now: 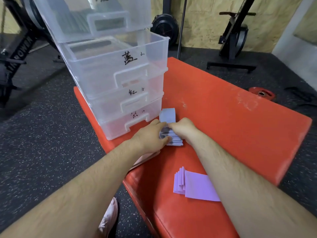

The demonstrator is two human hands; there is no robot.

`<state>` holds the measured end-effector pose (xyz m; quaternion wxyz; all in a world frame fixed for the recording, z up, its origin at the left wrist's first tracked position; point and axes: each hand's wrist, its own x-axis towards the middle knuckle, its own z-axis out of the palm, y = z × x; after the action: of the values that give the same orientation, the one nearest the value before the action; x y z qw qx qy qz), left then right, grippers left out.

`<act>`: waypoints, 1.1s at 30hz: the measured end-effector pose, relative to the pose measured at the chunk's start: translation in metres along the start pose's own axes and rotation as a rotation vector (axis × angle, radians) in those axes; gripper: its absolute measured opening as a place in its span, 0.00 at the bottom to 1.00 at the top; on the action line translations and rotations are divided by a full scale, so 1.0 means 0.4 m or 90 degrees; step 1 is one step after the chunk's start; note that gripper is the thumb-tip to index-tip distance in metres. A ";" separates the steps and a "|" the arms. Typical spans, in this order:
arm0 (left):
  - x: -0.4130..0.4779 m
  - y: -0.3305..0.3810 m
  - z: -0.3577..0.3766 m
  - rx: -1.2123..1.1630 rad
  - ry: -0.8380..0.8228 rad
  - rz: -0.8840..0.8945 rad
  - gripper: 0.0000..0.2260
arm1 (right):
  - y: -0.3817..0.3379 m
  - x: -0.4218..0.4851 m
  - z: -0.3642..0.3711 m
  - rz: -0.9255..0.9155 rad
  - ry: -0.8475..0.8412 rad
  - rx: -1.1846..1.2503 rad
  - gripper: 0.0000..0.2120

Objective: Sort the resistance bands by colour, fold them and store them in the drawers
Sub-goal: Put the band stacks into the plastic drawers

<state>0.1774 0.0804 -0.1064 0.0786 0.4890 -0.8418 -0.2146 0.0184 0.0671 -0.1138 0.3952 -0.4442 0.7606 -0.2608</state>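
Observation:
A pale blue-grey resistance band [167, 115] lies on the red mat in front of the drawers, folded into several layers at its near end. My left hand [151, 134] and my right hand [183, 127] both grip that folded stack, fingers curled around it. A folded purple band [197, 186] lies nearer me on the mat, partly under my right forearm. A pink band [145, 158] shows under my left forearm at the mat's edge. The clear plastic drawer unit [118, 93] stands at the mat's left; its second drawer, marked with black writing, is pulled out.
The red padded mat [231, 117] lies on black speckled rubber floor. A small red weight plate [261, 93] lies on the floor at the right. Exercise machines stand at the far left and far right. A pink shoe [109, 217] is below, beside the mat.

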 end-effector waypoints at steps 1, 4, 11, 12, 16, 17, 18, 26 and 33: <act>0.000 0.002 0.003 -0.005 -0.003 -0.003 0.22 | 0.005 0.004 0.000 0.012 -0.004 0.024 0.12; -0.002 0.008 0.015 -0.011 -0.008 -0.009 0.21 | 0.009 0.000 0.001 0.030 -0.009 0.065 0.12; -0.010 0.005 0.027 -0.042 0.041 0.025 0.19 | -0.005 -0.022 -0.008 -0.016 0.021 -0.013 0.09; -0.011 0.007 0.025 -0.045 0.046 0.027 0.18 | -0.007 -0.028 -0.006 -0.025 0.028 -0.016 0.08; -0.011 0.010 0.023 -0.077 0.047 0.033 0.17 | -0.013 -0.039 -0.001 -0.018 0.027 0.044 0.04; -0.010 0.009 0.023 -0.102 0.040 0.020 0.17 | -0.015 -0.040 -0.001 -0.003 0.023 0.062 0.04; -0.010 0.006 0.022 -0.136 0.033 0.001 0.17 | -0.017 -0.044 -0.003 0.019 0.016 0.087 0.03; -0.017 -0.010 0.010 -0.232 0.025 -0.022 0.09 | -0.026 -0.067 -0.001 0.035 -0.083 0.189 0.07; -0.031 -0.017 -0.049 -0.051 0.229 0.034 0.09 | -0.031 -0.093 -0.035 -0.225 0.009 -0.027 0.08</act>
<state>0.1958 0.0825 -0.0908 0.2528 0.4934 -0.8178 -0.1546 0.0236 0.0948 -0.0830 0.3284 -0.5771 0.6789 -0.3133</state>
